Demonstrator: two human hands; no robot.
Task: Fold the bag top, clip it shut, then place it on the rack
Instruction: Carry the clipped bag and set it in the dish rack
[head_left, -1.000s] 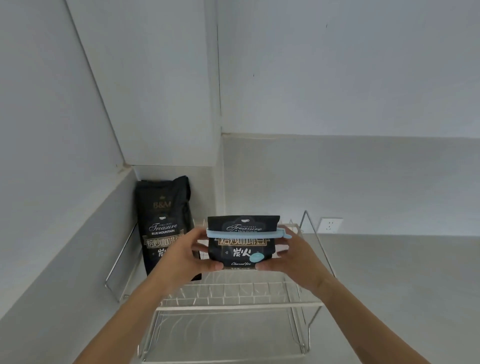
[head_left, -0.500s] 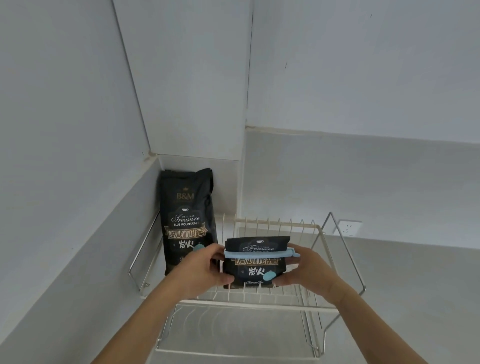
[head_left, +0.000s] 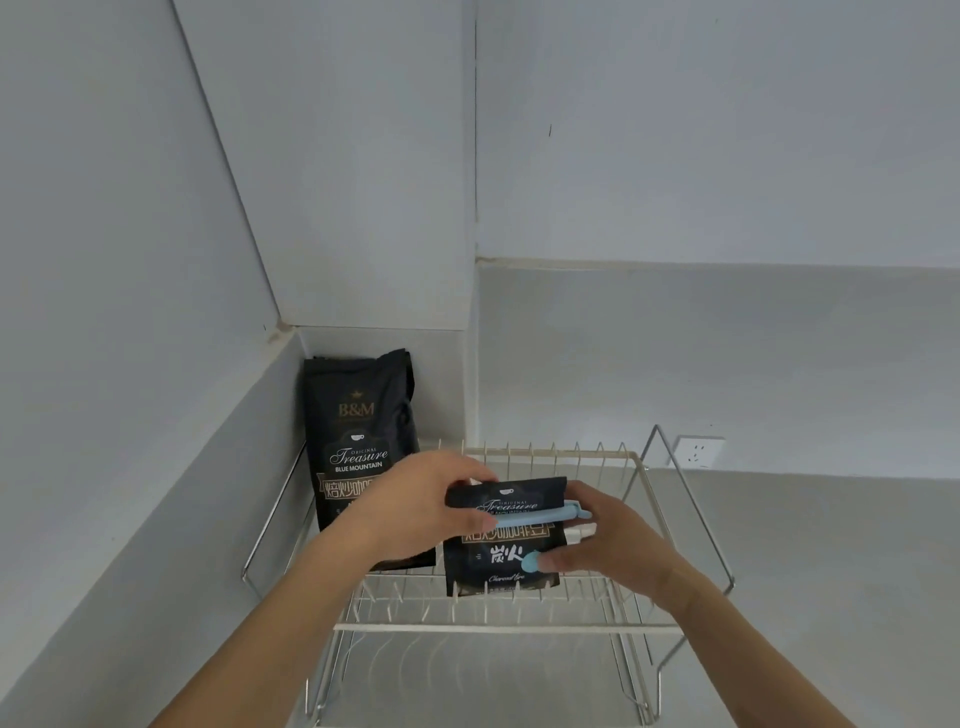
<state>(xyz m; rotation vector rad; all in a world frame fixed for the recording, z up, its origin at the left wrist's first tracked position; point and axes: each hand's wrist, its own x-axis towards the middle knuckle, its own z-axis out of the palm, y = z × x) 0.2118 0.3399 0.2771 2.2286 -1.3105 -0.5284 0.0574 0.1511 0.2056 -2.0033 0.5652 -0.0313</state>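
Grey counter (head_left: 831, 597) in a corner w/ pale grey walls, white socket (head_left: 698, 451) on the back wall. White wire rack (head_left: 613, 626) stands on the counter; tall black coffee bag (head_left: 358, 431) upright at its left end. Folded bag (head_left: 501, 564) w/ blue clip (head_left: 540, 515) across its top now sits on the rack's upper tier, bottom among the wires. Left hand (head_left: 410, 501) grips its upper left, right hand (head_left: 605, 540) its right side. Vs 0.5 s ago: bag is lower and nearer the rack's front.

Both hands hold clipped bag (head_left: 501, 540) (on rack (head_left: 519, 626)).
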